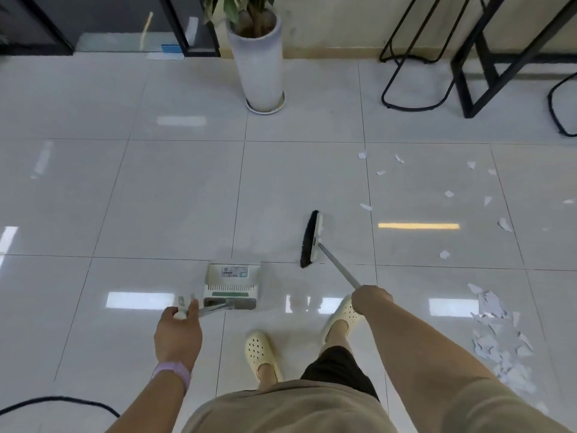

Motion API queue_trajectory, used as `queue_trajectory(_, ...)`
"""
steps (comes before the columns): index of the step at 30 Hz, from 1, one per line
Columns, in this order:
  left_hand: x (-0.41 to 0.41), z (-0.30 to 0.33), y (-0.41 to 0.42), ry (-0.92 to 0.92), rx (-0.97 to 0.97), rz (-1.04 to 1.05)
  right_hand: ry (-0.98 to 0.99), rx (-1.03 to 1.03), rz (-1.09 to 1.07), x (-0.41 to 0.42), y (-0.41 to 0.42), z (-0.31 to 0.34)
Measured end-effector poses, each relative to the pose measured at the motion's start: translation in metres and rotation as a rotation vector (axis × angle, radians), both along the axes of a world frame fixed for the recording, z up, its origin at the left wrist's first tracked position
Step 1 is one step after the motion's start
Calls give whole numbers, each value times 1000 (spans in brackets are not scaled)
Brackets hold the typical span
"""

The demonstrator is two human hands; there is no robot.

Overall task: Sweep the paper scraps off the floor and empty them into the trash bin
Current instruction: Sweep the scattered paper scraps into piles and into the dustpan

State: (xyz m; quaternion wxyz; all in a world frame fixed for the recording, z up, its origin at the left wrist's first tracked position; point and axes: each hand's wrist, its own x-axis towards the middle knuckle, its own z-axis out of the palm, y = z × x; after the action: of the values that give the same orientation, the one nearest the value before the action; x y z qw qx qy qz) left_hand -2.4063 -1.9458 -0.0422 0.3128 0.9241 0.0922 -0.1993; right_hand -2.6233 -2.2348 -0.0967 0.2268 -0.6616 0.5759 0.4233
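Note:
My left hand (178,329) grips the handle of a metal dustpan (232,285) that stands on the tiled floor just ahead of my feet. My right hand (370,300) grips the thin grey pole of a broom, whose black-bristled head (310,239) rests on the floor ahead and to the right of the dustpan. White paper scraps (496,339) lie in a dense pile at the right, near my right arm. More loose scraps (449,194) are scattered farther out on the right. No trash bin is in view.
A tall white planter (260,67) with a green plant stands by the far wall. Black metal furniture frames (468,73) occupy the far right. A black cable (62,401) curves across the floor at the lower left. My feet in cream clogs (260,351) stand behind the dustpan.

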Motion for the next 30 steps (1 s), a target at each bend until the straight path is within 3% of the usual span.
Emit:
queue_trajectory(9, -53, -12, -176, 69, 47, -165, 105, 12, -320, -166, -123, -3)
queue_trajectory(20, -128, -9, -354, 54, -99, -491, 228, -65, -810, -379, -185, 32)
queue_trajectory(25, -137, -9, -385, 22, -161, -535, 293, -41, -854, -403, -172, 52)
queue_trajectory(30, -127, -3, -384, -8, -221, -552, 172, -55, -825, -338, -167, 57)
